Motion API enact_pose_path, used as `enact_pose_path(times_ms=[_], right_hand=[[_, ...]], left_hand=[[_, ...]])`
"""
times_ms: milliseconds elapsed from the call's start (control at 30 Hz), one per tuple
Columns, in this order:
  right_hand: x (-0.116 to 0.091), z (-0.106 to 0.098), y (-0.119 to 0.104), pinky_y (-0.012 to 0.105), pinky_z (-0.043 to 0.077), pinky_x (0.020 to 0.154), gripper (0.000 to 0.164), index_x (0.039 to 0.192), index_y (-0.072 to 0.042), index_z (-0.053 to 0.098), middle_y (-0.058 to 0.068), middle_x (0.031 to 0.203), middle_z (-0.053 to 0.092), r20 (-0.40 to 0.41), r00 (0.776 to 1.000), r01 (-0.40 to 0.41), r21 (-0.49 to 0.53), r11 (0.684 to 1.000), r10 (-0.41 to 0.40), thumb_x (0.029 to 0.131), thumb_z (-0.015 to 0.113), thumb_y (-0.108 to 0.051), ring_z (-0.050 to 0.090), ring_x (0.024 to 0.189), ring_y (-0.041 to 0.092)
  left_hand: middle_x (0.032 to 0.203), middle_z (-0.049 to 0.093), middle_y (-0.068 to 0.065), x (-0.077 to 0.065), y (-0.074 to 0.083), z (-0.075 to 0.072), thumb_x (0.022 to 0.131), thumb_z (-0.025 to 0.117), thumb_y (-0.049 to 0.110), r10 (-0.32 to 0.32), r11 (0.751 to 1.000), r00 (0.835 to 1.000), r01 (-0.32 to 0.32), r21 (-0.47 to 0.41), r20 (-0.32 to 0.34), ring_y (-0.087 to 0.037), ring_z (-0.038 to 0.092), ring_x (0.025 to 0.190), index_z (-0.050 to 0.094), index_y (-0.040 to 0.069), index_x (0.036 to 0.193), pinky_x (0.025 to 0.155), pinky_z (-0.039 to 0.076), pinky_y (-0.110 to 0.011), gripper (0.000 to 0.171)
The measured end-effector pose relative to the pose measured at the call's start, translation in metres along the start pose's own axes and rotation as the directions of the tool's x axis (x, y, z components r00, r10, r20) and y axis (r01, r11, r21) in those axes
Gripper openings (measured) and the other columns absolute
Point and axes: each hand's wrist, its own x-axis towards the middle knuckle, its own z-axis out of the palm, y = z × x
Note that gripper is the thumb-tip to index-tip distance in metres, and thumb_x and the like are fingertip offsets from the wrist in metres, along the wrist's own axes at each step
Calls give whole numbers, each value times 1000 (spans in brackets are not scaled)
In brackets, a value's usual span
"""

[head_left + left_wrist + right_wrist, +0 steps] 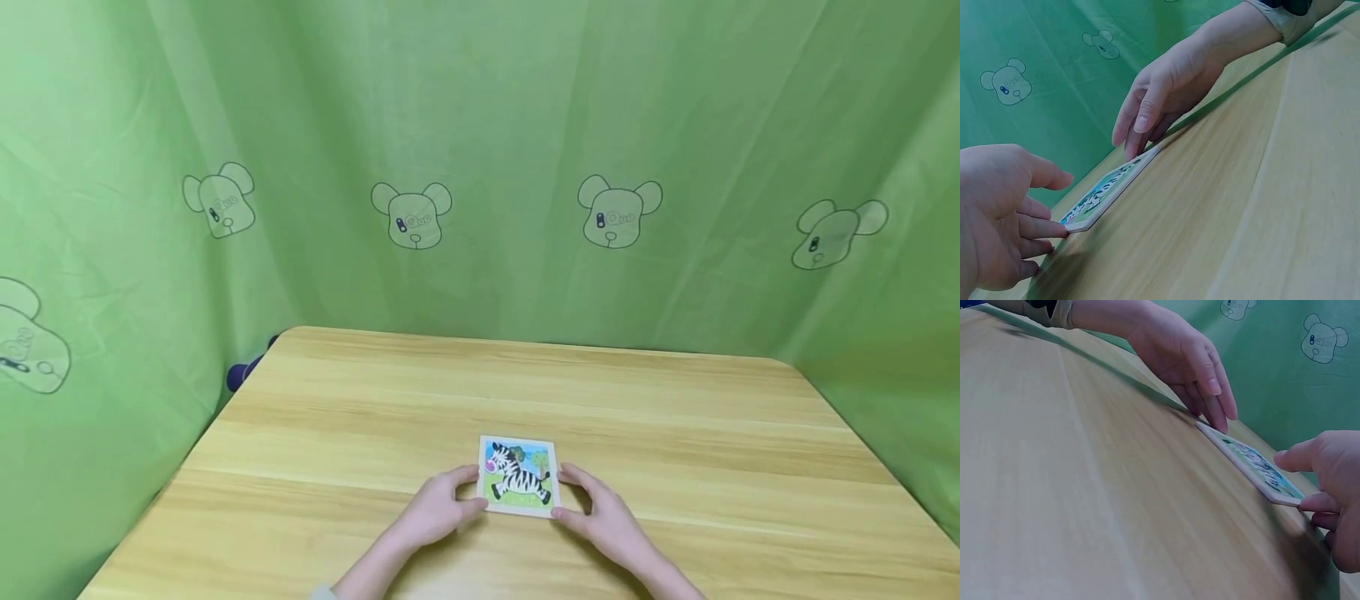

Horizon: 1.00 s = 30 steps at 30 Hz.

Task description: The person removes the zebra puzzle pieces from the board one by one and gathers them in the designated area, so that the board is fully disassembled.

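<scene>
A small square board [519,477] with a zebra picture and a pale raised border lies flat on the wooden table [360,408]. The zebra runs over green grass, with trees and blue sky behind. At its left edge is my left hand [435,510], thumb and fingers spread apart with the tips right at the border. My right hand [609,521] mirrors it at the right edge. The left wrist view shows the left fingertips [1057,230] at a near corner, with the thumb raised. From the right wrist, the right fingers [1319,503] meet the board's side and the thumb stays above.
A green curtain [495,275] printed with bear-like heads hangs round the back and both sides of the table. Past the table's left edge, a dark purple object [238,375] shows partly.
</scene>
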Motion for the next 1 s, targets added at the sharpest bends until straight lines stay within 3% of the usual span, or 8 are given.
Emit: enact_pose_path(times_ms=[167, 267, 367, 467, 567, 633, 800, 1000], right_hand=[[12, -8, 0, 58, 22, 105, 65, 132, 6, 45, 20, 129, 51, -28, 999, 33, -24, 999, -33, 79, 72, -20, 38, 125, 41], [24, -11, -1, 58, 25, 104, 62, 132, 4, 45, 21, 130, 50, -33, 998, 43, -21, 999, -44, 80, 71, -17, 39, 124, 41], [38, -10, -4, 58, 28, 102, 60, 131, 2, 47, 21, 130, 50, -27, 998, 54, -30, 998, -55, 80, 71, -17, 42, 122, 40], [50, -5, -8, 57, 32, 100, 57, 129, 1, 50, 20, 128, 52, -16, 996, 85, -49, 995, -85, 79, 72, -17, 45, 120, 39], [60, 3, -13, 56, 34, 99, 53, 126, -1, 55, 18, 125, 54, 7, 992, 122, -67, 990, -122, 78, 73, -16, 47, 117, 37], [67, 9, -17, 54, 36, 98, 50, 123, -3, 57, 15, 123, 56, 25, 989, 149, -93, 985, -147, 77, 73, -16, 49, 115, 34], [80, 21, -24, 51, 40, 93, 43, 116, -6, 63, 8, 113, 60, 89, 971, 236, -186, 954, -223, 76, 74, -19, 51, 107, 28], [87, 31, -30, 44, 41, 85, 39, 111, -7, 66, 4, 102, 56, 159, 952, 295, -256, 920, -261, 76, 75, -21, 47, 98, 23]], left_hand=[[136, 45, -22, 1, 3, -1, 85, 63, 24, 26, 994, 999, -29, 101, 22, -38, 37, 127, 44, -7, 133, 105, 28, -53, 60], [138, 43, -18, 2, 6, -3, 85, 63, 27, 79, 958, 995, -93, 272, 59, -34, 38, 128, 43, -3, 135, 105, 30, -49, 61], [140, 42, -15, 3, 9, -5, 86, 63, 30, 145, 868, 981, -188, 459, 128, -30, 39, 128, 43, -1, 136, 106, 30, -45, 62], [142, 39, -15, 3, 10, -6, 87, 60, 35, 191, 739, 958, -283, 612, 213, -30, 37, 130, 41, 1, 138, 107, 28, -44, 64], [146, 33, -14, 1, 9, -6, 89, 55, 44, 201, 613, 931, -363, 702, 306, -30, 32, 132, 38, 5, 141, 109, 25, -45, 67], [148, 28, -14, -2, 8, -5, 89, 52, 48, 188, 567, 915, -398, 721, 357, -31, 28, 134, 36, 8, 142, 109, 23, -46, 68], [151, 21, -15, -6, 5, -2, 90, 46, 54, 151, 550, 901, -418, 723, 406, -29, 22, 137, 33, 15, 145, 110, 21, -46, 69], [151, 18, -16, -5, 4, -2, 91, 42, 57, 169, 531, 895, -435, 727, 412, -30, 22, 137, 32, 15, 145, 109, 22, -47, 70]])
